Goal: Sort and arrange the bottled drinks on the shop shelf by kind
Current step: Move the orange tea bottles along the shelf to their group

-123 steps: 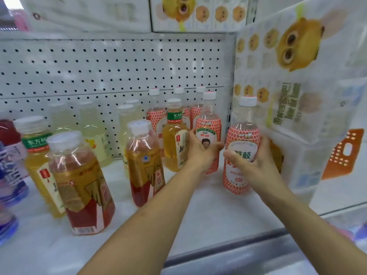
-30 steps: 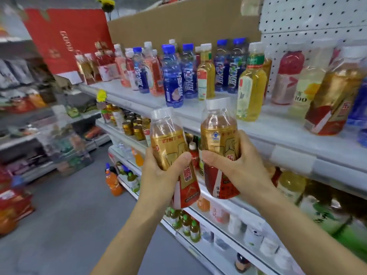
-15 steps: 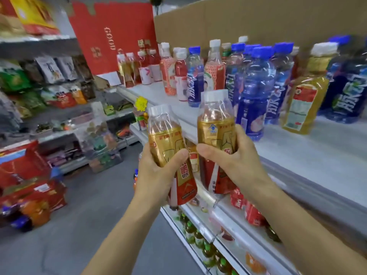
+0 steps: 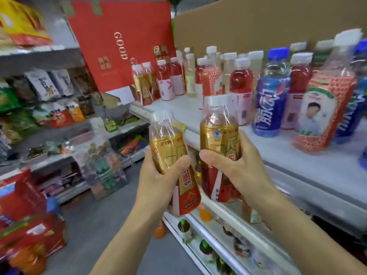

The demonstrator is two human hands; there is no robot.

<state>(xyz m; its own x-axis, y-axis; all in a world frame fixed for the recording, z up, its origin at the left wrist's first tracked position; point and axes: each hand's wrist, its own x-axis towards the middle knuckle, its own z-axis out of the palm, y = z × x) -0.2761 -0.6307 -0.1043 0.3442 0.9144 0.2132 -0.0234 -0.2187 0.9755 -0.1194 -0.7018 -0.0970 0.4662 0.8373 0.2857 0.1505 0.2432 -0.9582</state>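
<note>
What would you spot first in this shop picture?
Mid-picture, the left hand grips the left bottle and the right hand the right bottle, both gold and red. Behind them is a big red bag; a blue bottle stands on the shelf at right.

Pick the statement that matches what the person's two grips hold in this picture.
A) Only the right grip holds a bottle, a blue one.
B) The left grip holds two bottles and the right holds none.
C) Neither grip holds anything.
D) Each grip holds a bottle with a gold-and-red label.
D: the left grip curls round one gold-and-red bottle, and the right grip round a second gold-and-red bottle, in front of the shelf.
</note>
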